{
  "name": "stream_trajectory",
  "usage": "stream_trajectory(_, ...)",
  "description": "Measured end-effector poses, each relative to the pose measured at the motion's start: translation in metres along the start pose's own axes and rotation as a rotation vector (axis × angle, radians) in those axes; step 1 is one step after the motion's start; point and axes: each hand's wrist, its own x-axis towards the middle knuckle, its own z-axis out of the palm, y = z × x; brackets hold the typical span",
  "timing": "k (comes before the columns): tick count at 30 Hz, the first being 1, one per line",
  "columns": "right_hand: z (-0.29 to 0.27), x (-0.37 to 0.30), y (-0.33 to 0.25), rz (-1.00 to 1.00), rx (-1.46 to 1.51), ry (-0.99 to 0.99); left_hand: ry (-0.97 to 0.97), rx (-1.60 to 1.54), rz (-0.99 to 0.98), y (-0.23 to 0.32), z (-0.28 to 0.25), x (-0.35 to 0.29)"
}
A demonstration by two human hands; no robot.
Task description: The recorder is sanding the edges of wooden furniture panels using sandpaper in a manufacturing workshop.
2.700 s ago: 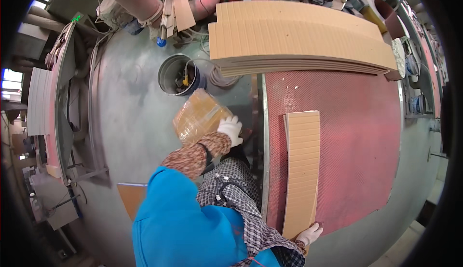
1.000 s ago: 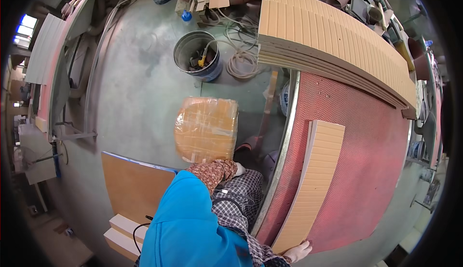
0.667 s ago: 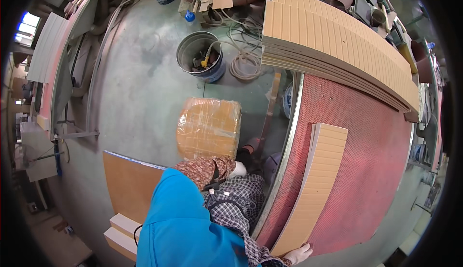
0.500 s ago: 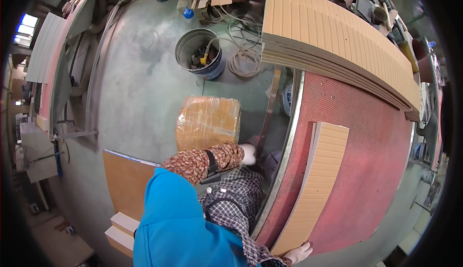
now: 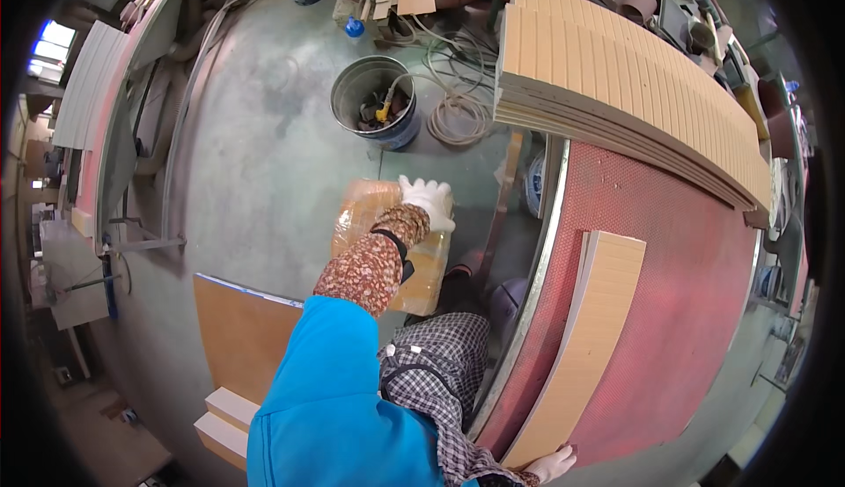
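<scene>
My left hand [image 5: 426,203], in a white glove, is open with its fingers spread. It is over the upper right part of a tan package [image 5: 359,201] wrapped in shiny clear film; whether it touches I cannot tell. A long tan panel [image 5: 583,342] with a pale edge lies lengthwise on the red textured tabletop [image 5: 673,329], with a second edge showing under its left side. At the panel's near corner rests my right hand [image 5: 553,464], also gloved, its fingers stretched out flat to the right. Part of that hand is hidden by the sleeve and panel.
Stacked grooved tan panels [image 5: 634,73] cover the table's far end. A metal bucket [image 5: 374,100] holding dark items and a yellow-handled tool stands on the floor beside a coiled hose [image 5: 458,117]. A brown board [image 5: 246,329] and pale blocks [image 5: 224,421] are at the left.
My left hand has swung forward and up from beside my lap to over the wrapped package, fingers now spread. My right hand stays at the panel's near end. The view has shifted slightly.
</scene>
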Motion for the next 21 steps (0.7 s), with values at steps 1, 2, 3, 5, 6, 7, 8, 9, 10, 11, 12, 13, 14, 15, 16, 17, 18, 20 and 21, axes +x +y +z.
stream_trajectory(1,0.001,-0.002,-0.005,-0.008,0.005,-0.007,-0.009,0.015,0.029,0.002,0.008,-0.001)
stream_trajectory(2,-0.004,-0.007,-0.01,0.002,-0.011,-0.016,-0.032,0.027,0.094,0.008,0.014,-0.006)
stream_trajectory(3,-0.005,-0.011,-0.014,0.013,-0.028,-0.026,-0.044,0.044,0.19,0.012,0.023,-0.013)
stream_trajectory(5,-0.007,-0.013,-0.016,0.028,-0.005,-0.028,-0.055,0.057,0.289,0.021,0.039,-0.025)
stream_trajectory(6,-0.008,-0.013,-0.016,0.045,0.016,-0.03,-0.058,0.07,0.337,0.024,0.045,-0.031)
stream_trajectory(7,-0.009,-0.011,-0.015,0.044,0.016,-0.028,-0.06,0.083,0.388,0.027,0.048,-0.033)
stream_trajectory(8,-0.009,-0.01,-0.012,0.055,-0.005,-0.037,-0.059,0.081,0.39,0.027,0.049,-0.034)
stream_trajectory(9,-0.009,-0.009,-0.011,0.067,-0.025,-0.045,-0.046,0.072,0.384,0.025,0.05,-0.035)
stream_trajectory(10,-0.01,-0.01,-0.013,0.066,-0.022,-0.046,-0.032,0.066,0.376,0.021,0.049,-0.036)
stream_trajectory(11,-0.01,-0.013,-0.016,0.062,-0.035,-0.04,-0.006,0.075,0.361,0.018,0.049,-0.039)
stream_trajectory(12,-0.01,-0.016,-0.017,0.059,-0.049,-0.036,-0.003,0.078,0.36,0.013,0.047,-0.039)
stream_trajectory(13,-0.01,-0.016,-0.016,0.058,-0.046,-0.038,0.017,0.068,0.319,0.007,0.047,-0.04)
stream_trajectory(14,-0.01,-0.017,-0.012,0.035,-0.068,-0.028,0.038,0.059,0.278,0.0,0.046,-0.041)
stream_trajectory(15,-0.01,-0.017,-0.01,0.013,-0.09,-0.019,0.029,0.058,0.235,-0.008,0.043,-0.042)
stream_trajectory(16,-0.011,-0.017,-0.009,0.015,-0.086,-0.025,0.031,0.064,0.231,-0.016,0.04,-0.04)
stream_trajectory(17,-0.013,-0.016,-0.01,0.028,-0.072,-0.049,0.012,0.036,0.166,-0.023,0.037,-0.038)
stream_trajectory(18,-0.015,-0.016,-0.011,0.042,-0.057,-0.073,-0.006,0.009,0.101,-0.031,0.035,-0.037)
stream_trajectory(20,-0.014,-0.018,-0.015,0.059,-0.066,-0.07,-0.027,-0.002,0.082,-0.038,0.034,-0.035)
stream_trajectory(21,-0.014,-0.018,-0.016,0.073,-0.082,-0.064,-0.043,0.004,0.069,-0.039,0.036,-0.038)
